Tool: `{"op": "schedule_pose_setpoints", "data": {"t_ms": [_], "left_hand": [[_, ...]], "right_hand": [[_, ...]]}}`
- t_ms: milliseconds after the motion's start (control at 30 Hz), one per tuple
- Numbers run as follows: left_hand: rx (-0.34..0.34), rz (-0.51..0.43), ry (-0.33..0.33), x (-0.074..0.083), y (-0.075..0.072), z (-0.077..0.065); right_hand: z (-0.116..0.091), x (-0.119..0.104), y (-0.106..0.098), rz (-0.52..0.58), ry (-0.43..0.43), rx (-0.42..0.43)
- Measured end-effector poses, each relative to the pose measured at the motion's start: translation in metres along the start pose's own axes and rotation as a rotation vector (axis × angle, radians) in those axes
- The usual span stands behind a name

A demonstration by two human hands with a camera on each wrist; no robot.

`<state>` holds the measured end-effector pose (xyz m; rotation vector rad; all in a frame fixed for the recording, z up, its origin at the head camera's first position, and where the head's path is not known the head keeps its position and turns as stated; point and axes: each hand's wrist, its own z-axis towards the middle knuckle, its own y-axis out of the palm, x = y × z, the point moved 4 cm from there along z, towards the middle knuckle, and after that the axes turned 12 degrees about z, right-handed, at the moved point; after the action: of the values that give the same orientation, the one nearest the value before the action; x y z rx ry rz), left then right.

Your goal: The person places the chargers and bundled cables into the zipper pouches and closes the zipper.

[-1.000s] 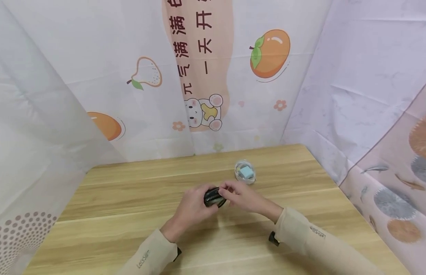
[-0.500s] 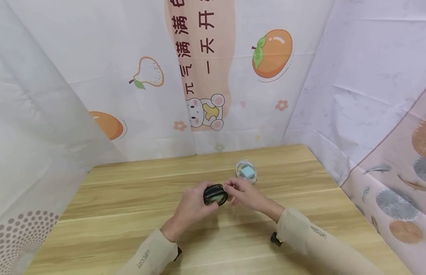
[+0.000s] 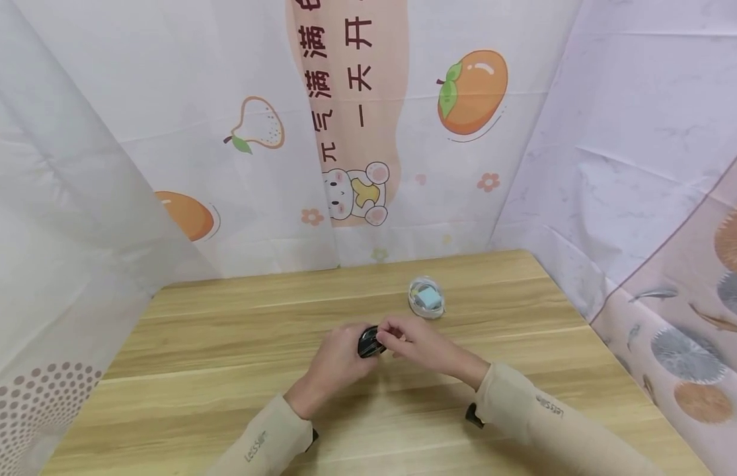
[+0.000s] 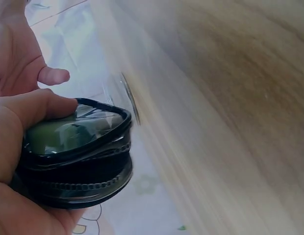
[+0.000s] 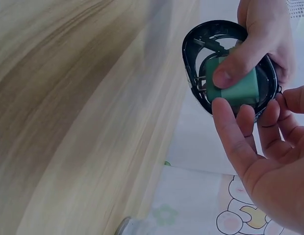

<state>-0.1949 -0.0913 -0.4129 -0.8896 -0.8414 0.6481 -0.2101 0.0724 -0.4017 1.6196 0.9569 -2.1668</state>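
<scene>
A small black zippered case (image 3: 369, 342) with a clear window is gripped in my left hand (image 3: 338, 357), above the table. Through the window, in the right wrist view, shows a green charger plug (image 5: 249, 90) with metal prongs, and my left thumb presses over it. Two rows of zipper teeth (image 4: 88, 186) stand apart with a dark gap between them in the left wrist view. At the case's edge my right hand (image 3: 420, 345) pinches the small zipper pull (image 5: 280, 89) between thumb and index finger. Its other fingers lie loosely bent beside the case.
Farther back on the wooden table (image 3: 255, 311) lies a clear round pouch (image 3: 426, 297) holding a pale blue block and a coiled white cable. Printed fabric (image 3: 249, 198) hangs along the back and both sides of the table.
My left hand has tilted the case, so its window now faces away from the head view. My right hand moved out to the case's right edge, then back in over it.
</scene>
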Motion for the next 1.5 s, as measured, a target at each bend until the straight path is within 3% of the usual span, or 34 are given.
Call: {"op": "schedule_pose_setpoints", "data": {"t_ms": [167,300,467,567,700,900,1200,1500], "left_hand": [[0.08,-0.094,0.026,0.0,-0.004,-0.001],[0.13,-0.187,0.018,-0.001,-0.009,-0.001],[0.136,-0.211,0.002,-0.003,-0.012,-0.003],[0.126,-0.215,0.001,-0.004,-0.011,-0.003],[0.105,-0.204,-0.006,-0.004,-0.01,-0.002],[0.07,-0.088,0.023,0.0,-0.008,0.0],[0.174,-0.128,0.074,0.0,-0.01,-0.003],[0.242,-0.213,0.117,0.0,-0.016,-0.005]], "right_hand": [[0.0,-0.001,-0.006,0.049,0.005,0.029],[-0.001,0.006,-0.014,0.162,0.056,0.064],[-0.002,0.021,-0.019,0.282,0.116,0.049],[-0.003,0.025,-0.02,0.298,0.101,0.032],[-0.004,0.022,-0.02,0.312,0.056,0.013],[-0.003,0.01,-0.012,0.248,0.057,-0.036],[-0.001,-0.003,-0.01,0.21,0.027,-0.045],[-0.002,0.001,-0.016,0.243,0.03,-0.028]]}}
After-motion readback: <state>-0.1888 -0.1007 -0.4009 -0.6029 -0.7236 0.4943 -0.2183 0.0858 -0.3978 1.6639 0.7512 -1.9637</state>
